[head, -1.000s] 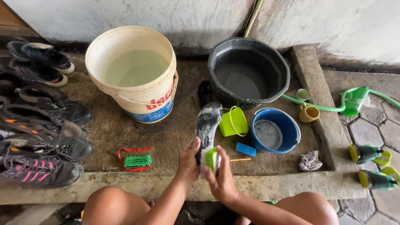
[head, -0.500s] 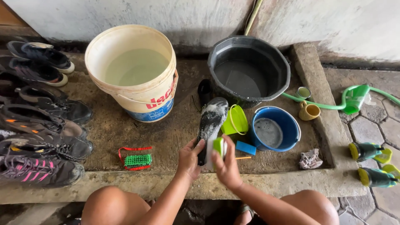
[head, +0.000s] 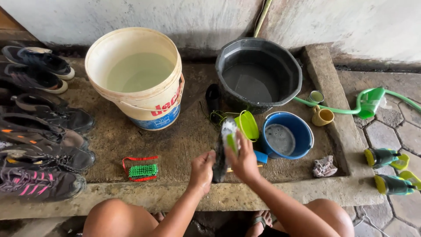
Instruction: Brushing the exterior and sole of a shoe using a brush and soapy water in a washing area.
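Observation:
My left hand point(head: 202, 171) grips the heel end of a dark soapy shoe point(head: 220, 151) held over the wet concrete slab point(head: 175, 145). My right hand point(head: 242, 160) holds a green scrub brush point(head: 231, 142) pressed against the shoe's upper part, which is covered in white foam. The shoe's toe points away from me, toward a small green cup point(head: 248, 125) lying beside a blue bowl point(head: 289, 135).
A cream bucket of water point(head: 137, 77) stands at the back left, a dark grey basin point(head: 258, 74) at the back right. Several shoes point(head: 39, 131) line the left edge. A green and red brush point(head: 142, 170), a rag point(head: 324, 166), a green hose point(head: 364, 103) and mugs point(head: 322, 116) lie around.
The shoe has tilted and come nearer to me, and my right hand with the brush has moved up along it, away from me. Both hands still hold what they held.

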